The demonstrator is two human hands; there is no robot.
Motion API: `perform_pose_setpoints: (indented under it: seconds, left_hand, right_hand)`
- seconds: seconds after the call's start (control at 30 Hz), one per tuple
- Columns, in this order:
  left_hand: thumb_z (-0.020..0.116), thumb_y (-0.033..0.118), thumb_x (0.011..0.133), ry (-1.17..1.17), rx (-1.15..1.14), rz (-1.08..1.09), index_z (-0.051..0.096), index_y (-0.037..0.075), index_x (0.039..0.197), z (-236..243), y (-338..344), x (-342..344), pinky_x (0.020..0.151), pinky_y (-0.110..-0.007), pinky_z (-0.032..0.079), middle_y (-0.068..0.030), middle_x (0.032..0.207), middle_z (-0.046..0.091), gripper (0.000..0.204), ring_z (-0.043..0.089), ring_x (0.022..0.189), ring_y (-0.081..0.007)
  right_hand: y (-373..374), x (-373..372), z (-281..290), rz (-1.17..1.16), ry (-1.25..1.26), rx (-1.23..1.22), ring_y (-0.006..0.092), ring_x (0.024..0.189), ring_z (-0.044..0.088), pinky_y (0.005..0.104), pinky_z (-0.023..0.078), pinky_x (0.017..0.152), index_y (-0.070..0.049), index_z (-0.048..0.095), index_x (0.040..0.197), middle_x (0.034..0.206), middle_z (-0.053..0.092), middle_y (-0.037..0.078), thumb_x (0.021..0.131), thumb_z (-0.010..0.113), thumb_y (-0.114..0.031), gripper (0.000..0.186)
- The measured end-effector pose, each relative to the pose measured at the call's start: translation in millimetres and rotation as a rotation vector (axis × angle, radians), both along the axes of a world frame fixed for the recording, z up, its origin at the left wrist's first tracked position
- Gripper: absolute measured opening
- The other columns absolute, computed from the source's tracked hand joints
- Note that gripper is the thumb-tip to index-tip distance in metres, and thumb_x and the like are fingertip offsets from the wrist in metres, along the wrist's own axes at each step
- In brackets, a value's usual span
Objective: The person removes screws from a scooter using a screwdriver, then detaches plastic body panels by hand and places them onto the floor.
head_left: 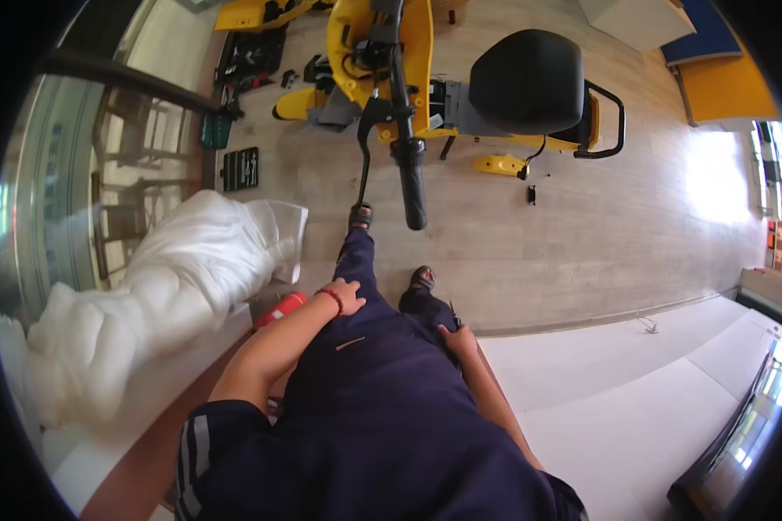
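Observation:
My left hand [349, 297], with a red bead bracelet at its wrist, rests on my left thigh, fingers apart and slightly bent. My right hand [459, 339] is beside my right thigh, closed round a slim dark tool [452, 314] too small to identify. Ahead stands a yellow scooter [421, 52] with a black seat [526, 80]; its handlebar grip [413, 187] points toward me. A detached yellow part [500, 164] lies on the floor beside it.
A white statue [174, 273] lies along my left, with a red object [278, 308] beside it. A socket set [241, 169] and a tool case [252, 52] are on the floor. A white ledge [591, 382] runs to my right; yellow furniture [725, 87] stands back right.

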State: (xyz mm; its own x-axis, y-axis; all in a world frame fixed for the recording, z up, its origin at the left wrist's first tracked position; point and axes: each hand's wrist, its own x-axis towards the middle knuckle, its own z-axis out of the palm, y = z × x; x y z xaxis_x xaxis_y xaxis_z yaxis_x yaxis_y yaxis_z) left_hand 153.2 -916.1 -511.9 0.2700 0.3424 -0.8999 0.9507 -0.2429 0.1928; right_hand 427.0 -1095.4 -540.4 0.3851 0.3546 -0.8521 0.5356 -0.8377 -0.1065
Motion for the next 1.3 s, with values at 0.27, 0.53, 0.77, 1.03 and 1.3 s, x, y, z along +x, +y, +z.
perform_pose_setpoints:
  seconds: [0.27, 0.53, 0.77, 1.03, 1.3]
  left_hand:
    - [0.056, 0.021, 0.087, -0.144, 0.191, 0.412, 0.046, 0.004, 0.109, -18, -95, -53, 0.078, -0.049, 0.047, -0.0253, 0.086, 0.062, 0.029, 0.061, 0.088, -0.0403]
    - [0.061, 0.015, 0.080, -0.408, 0.079, 0.582, 0.053, 0.002, 0.093, 47, -97, -117, 0.075, -0.041, 0.047, -0.0193, 0.087, 0.062, 0.020, 0.060, 0.086, -0.0363]
    - [0.058, 0.011, 0.079, -0.387, -0.117, 0.440, 0.055, 0.004, 0.090, 82, -71, -143, 0.070, -0.041, 0.046, -0.0171, 0.080, 0.062, 0.013, 0.061, 0.080, -0.0332]
    - [0.061, 0.013, 0.079, -0.587, -0.243, 0.514, 0.055, 0.004, 0.095, 36, -87, -124, 0.068, -0.038, 0.048, -0.0151, 0.082, 0.063, 0.019, 0.063, 0.080, -0.0295]
    - [0.058, 0.013, 0.084, -0.730, 0.448, 0.781, 0.054, 0.002, 0.100, -116, 75, -106, 0.060, -0.037, 0.048, -0.0158, 0.073, 0.062, 0.020, 0.062, 0.068, -0.0313]
  right_hand:
    - [-14, 8, 1, 0.246, 0.008, 0.072, 0.0424, 0.099, 0.058, 0.0469, 0.046, 0.085, 0.002, 0.049, 0.111, 0.102, 0.061, 0.027, 0.074, 0.068, -0.047, 0.065]
    - [11, -12, 76, 0.364, 0.244, 0.094, 0.0393, 0.087, 0.059, 0.0435, 0.045, 0.074, 0.003, 0.056, 0.089, 0.086, 0.061, 0.026, 0.075, 0.060, -0.023, 0.030]
    - [46, -48, 133, 0.394, 0.378, 0.024, 0.0285, 0.071, 0.055, 0.0387, 0.043, 0.069, 0.000, 0.052, 0.082, 0.074, 0.058, 0.017, 0.074, 0.057, -0.020, 0.022]
    - [115, -20, 95, 0.519, 0.581, -0.313, 0.0252, 0.071, 0.058, 0.0377, 0.044, 0.065, -0.004, 0.051, 0.082, 0.074, 0.059, 0.013, 0.074, 0.061, -0.016, 0.018]
    - [193, -22, -39, 0.332, 0.550, -0.156, 0.0111, 0.065, 0.054, 0.0277, 0.043, 0.058, -0.006, 0.052, 0.085, 0.064, 0.052, 0.003, 0.087, 0.058, -0.024, 0.019]
